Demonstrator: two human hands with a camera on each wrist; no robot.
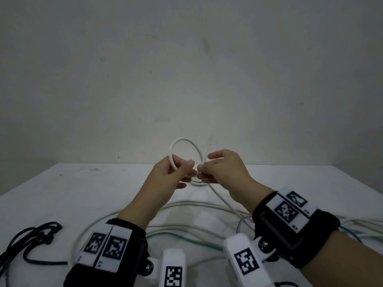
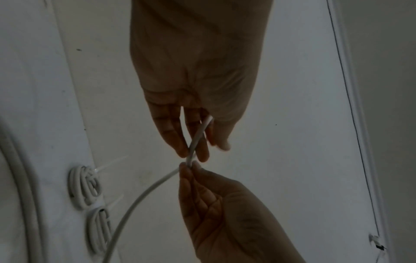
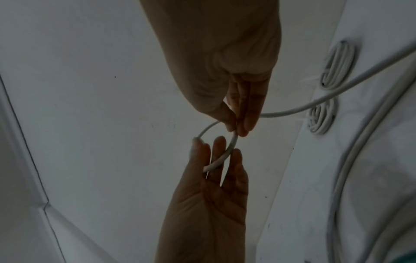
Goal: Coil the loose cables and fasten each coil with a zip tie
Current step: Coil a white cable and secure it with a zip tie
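Head view, largest first: white table against a bare wall. Loose cables sprawl across the near side, mostly white, with one green and one blue strand among them. A black bundle lies at the near left; I cannot tell whether it is tied.

Both wrist views show two small white coils flat on the table, one just beside the other, each with a pale zip tie tail sticking out. I count those two as done.

Work in hand: white cable, raised above the table between my hands, bent into one loop. Its tail runs down to the table on the right.

Left hand: fingers curled around the left side of the loop, the cable passing between them. Right hand: thumb and fingertips pinch the cable at the crossing; the other fingers lie pressed together.

My read: this coil is only at its first turn. Most of this cable is unwound, its tie is not yet on, and the tangle on the table is left.
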